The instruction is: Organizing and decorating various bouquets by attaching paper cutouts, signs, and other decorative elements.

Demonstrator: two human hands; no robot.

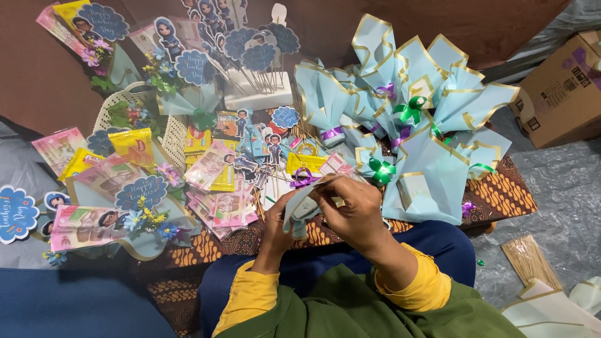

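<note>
My left hand [279,219] and my right hand [354,209] meet over my lap, both closed on a rolled sheet of pale blue wrapping paper [299,203] with a pink banknote-like slip at its top. Above the hands lies a purple ribbon bow [303,178] on a batik-patterned low table [501,194]. Light blue gold-edged paper bouquet cones [432,125] with green and purple bows are stacked at the right. Pink wrapped packets [216,188] and cartoon figure picks lie to the left of my hands.
A white foam block [256,94] at the back holds blue round toppers on sticks. Finished bouquets [119,206] lie at the left near a white basket [172,134]. A cardboard box [560,87] stands far right, and a bundle of bamboo skewers [529,260] lies on grey plastic sheeting.
</note>
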